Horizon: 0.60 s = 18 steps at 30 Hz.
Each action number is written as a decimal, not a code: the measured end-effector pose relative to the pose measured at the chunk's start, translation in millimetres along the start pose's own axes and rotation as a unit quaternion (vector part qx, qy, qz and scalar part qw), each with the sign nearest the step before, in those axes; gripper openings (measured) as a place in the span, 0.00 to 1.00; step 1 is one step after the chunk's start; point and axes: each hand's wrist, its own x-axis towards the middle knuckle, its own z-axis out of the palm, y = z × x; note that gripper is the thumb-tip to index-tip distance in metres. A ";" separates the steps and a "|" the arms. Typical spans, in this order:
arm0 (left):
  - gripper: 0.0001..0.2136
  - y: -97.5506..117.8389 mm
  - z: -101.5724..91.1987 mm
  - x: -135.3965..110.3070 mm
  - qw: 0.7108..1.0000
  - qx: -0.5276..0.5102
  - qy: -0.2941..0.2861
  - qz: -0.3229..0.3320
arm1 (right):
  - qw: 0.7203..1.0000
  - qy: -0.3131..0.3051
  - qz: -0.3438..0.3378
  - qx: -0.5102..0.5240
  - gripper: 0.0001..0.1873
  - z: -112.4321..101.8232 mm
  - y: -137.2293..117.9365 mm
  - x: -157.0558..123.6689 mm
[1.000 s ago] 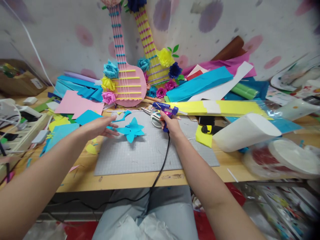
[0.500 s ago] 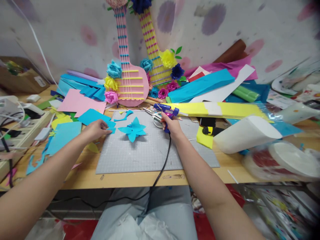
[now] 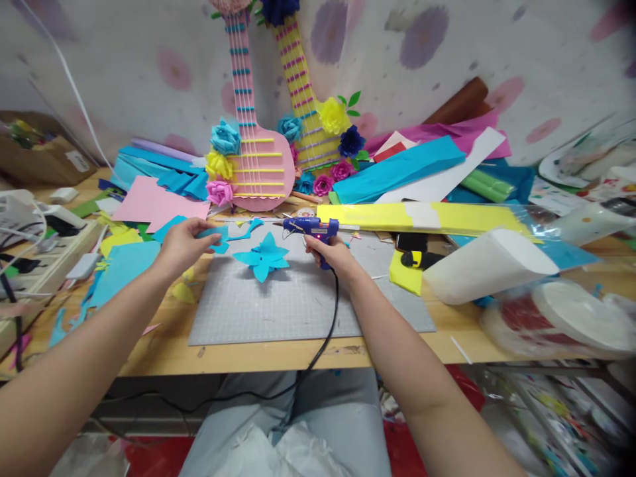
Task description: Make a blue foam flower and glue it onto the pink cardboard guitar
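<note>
My right hand [image 3: 332,253] is wrapped round the grip of a blue hot glue gun [image 3: 312,227], its nozzle pointing left. The gun's black cord [image 3: 332,315] runs down over the mat and the table edge. My left hand [image 3: 186,244] pinches a small blue paper piece [image 3: 214,237] above the mat's left corner. Between the hands, a blue paper flower [image 3: 263,257] with pointed petals lies on the grey cutting mat [image 3: 278,311]. A curved blue paper scrap [image 3: 248,230] rests just behind the flower.
A pink paper guitar [image 3: 263,165] and a yellow one [image 3: 318,142] lean on the wall. Blue paper [image 3: 126,262] and pink paper [image 3: 159,204] lie left. On the right are a yellow paper strip [image 3: 368,217], a black-and-yellow tool [image 3: 420,260] and a white roll [image 3: 491,268].
My left hand has lifted the small blue paper piece off the table. My right hand has brought the glue gun slightly left and turned its nozzle level, uncovering less of the scissors behind.
</note>
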 end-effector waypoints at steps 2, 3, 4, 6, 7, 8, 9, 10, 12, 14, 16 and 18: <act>0.15 12.3 5.8 -5.0 0.999 -0.047 -0.009 0.004 | 1.000 -0.021 0.003 -0.011 0.22 0.7 -0.3 -2.0; 0.16 18.4 9.5 -7.9 0.998 -0.058 -0.020 0.005 | 0.999 -0.029 0.004 -0.016 0.22 1.0 -1.1 -3.0; 0.16 24.2 13.5 -10.7 0.998 -0.062 -0.029 0.004 | 0.999 -0.036 0.005 -0.020 0.22 1.4 -2.4 -4.1; 0.17 34.6 21.7 -15.8 0.997 -0.061 -0.046 0.001 | 0.998 -0.047 0.010 -0.032 0.22 2.0 -5.8 -6.3; 0.17 38.8 25.6 -17.8 0.997 -0.060 -0.052 0.001 | 0.998 -0.050 0.013 -0.040 0.22 2.4 -7.6 -7.4; 0.17 42.3 29.1 -19.2 0.997 -0.059 -0.058 0.004 | 0.997 -0.053 0.016 -0.051 0.22 2.7 -9.2 -8.3; 0.17 44.8 32.1 -20.1 0.996 -0.058 -0.063 0.007 | 0.996 -0.055 0.018 -0.062 0.22 2.9 -10.4 -9.0; 0.17 46.3 34.6 -20.4 0.996 -0.056 -0.067 0.012 | 0.996 -0.057 0.018 -0.074 0.22 3.1 -11.1 -9.5; 0.16 47.2 38.2 -20.2 0.996 -0.050 -0.071 0.020 | 0.994 -0.058 0.012 -0.088 0.23 3.4 -11.1 -9.8; 0.15 46.4 40.3 -19.6 0.996 -0.049 -0.072 0.022 | 0.994 -0.058 0.005 -0.095 0.23 3.4 -9.8 -9.3; 0.14 45.8 41.8 -19.6 0.995 -0.052 -0.077 0.021 | 0.993 -0.057 0.001 -0.102 0.23 3.1 -7.9 -8.3; 0.12 46.5 42.9 -20.3 0.995 -0.056 -0.080 0.015 | 0.992 -0.055 0.000 -0.110 0.23 2.6 -6.1 -7.3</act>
